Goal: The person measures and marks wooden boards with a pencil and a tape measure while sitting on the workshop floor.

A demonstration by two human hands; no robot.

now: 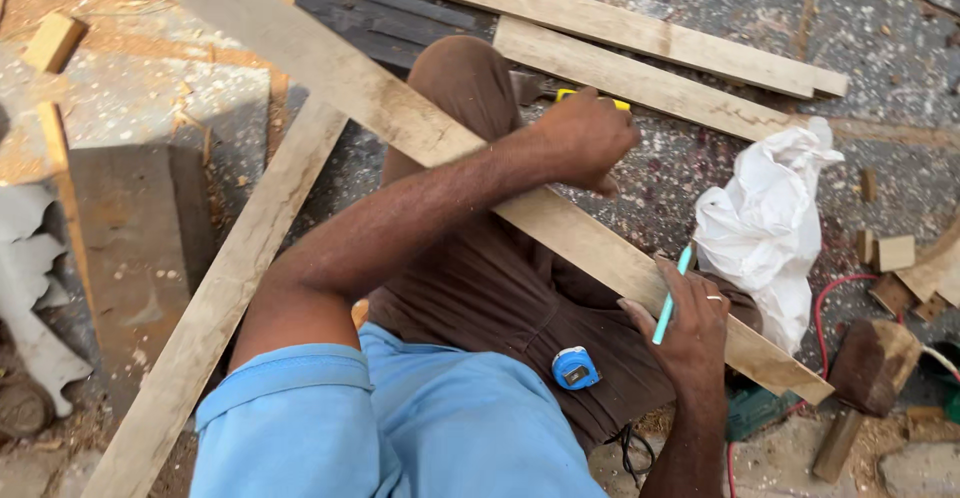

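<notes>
A long weathered plank (400, 118) runs diagonally across my lap, from the upper left to the lower right. My left hand (585, 138) reaches across and is clenched over the plank's far edge. A yellow object (600, 99) peeks out behind the knuckles; I cannot tell whether that hand holds it. My right hand (690, 333) sits against the plank's near edge and holds a teal pencil (668, 298), tip up on the wood. A blue tape measure (575, 368) lies on my brown trousers, below the plank.
Two more planks (640, 78) (600, 18) lie on the stone floor beyond my knee, and another (230, 288) at my left. A crumpled white bag (770, 218), a wooden mallet (865, 358), a red cable (830, 293) and wood offcuts (895, 253) sit to the right.
</notes>
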